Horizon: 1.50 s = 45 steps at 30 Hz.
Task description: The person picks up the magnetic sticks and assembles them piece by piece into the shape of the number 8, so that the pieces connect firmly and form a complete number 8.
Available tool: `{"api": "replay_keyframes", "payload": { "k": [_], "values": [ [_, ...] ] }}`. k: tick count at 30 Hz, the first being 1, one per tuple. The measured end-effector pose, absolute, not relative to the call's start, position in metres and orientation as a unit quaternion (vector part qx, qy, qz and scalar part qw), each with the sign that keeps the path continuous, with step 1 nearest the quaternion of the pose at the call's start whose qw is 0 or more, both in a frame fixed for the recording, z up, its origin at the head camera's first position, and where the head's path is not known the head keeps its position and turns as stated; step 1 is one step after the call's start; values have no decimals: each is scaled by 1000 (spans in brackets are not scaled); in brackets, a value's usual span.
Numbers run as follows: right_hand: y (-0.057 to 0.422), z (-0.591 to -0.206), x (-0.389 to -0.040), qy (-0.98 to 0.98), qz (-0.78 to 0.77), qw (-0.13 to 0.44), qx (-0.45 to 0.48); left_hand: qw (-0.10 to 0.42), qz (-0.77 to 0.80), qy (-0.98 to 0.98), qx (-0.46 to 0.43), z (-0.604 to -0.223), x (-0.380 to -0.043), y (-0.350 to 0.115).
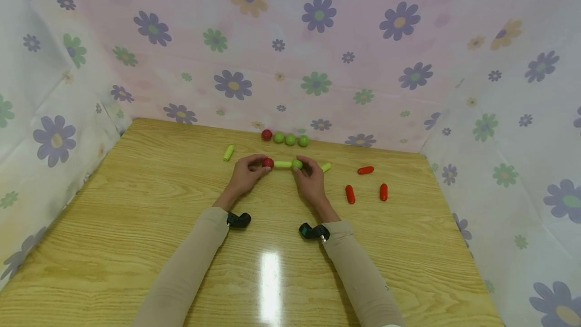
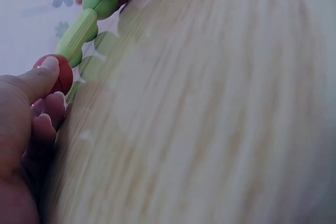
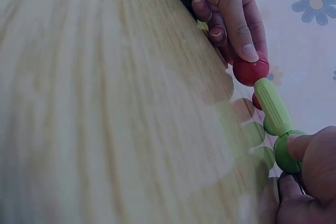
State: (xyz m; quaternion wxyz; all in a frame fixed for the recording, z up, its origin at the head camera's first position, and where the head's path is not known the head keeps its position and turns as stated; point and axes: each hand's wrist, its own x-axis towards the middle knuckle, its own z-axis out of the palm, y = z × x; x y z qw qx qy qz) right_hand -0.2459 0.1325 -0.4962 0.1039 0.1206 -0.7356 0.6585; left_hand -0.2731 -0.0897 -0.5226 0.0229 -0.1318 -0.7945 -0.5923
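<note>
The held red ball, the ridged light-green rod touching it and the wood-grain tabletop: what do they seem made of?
Red ball: probably glossy plastic, judging by its highlight. Light-green rod: likely satin moulded plastic, with even grooves. Tabletop: shiny wood or laminate; grain and glare leave it open.

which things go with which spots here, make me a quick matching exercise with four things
Things:
1. left hand
2. right hand
3. three red rods
4. row of four balls

Places and states:
A. lying to the right of both hands
B. nearest the floral backdrop
C. holding a red ball
D. holding a green ball

Pairs: 1-C, 2-D, 3-A, 4-B
</note>
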Motion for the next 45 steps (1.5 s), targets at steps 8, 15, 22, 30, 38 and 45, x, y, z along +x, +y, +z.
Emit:
{"api": "replay_keyframes", "payload": {
  "k": [8,15,22,30,38,45],
  "values": [
    [135,-494,-248,-736,660,88,122,31,-588,-798,-129,-522,-275,-87],
    [141,-512,-260,-736,660,100,111,30,-588,-799,-121,-521,-275,-86],
    [141,-489,-246,-741,654,101,112,29,-613,-781,-113,-524,-273,-88],
    [141,-490,-245,-737,658,107,111,12,-667,-735,-121,-525,-268,-99],
    [139,-490,-247,-736,660,108,109,-32,-670,-730,-133,-519,-259,-113],
    [135,-494,-247,-735,665,97,95,-49,-650,-753,-95,-507,-247,-144]
  ]
}}
